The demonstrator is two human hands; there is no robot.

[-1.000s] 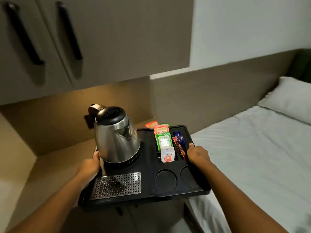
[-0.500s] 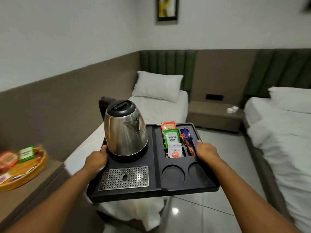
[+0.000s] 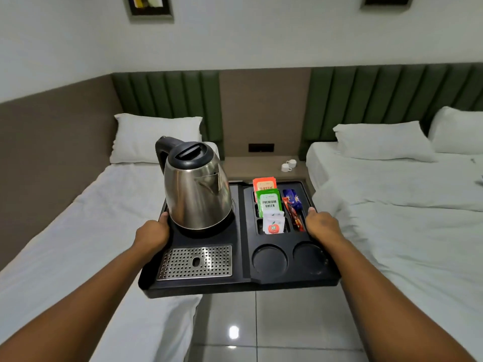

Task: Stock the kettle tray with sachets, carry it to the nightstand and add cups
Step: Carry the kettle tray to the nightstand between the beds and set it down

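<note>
Both hands, left and right, clamp black plastic kettle tray; keep level so steel kettle stays seated toward wooden nightstand.

Kettle left on tray, sachets right; nightstand with cups behind, between beds.

Black tray, silver kettle, orange and green sachets, white cups, green ribbed headboard.
</note>
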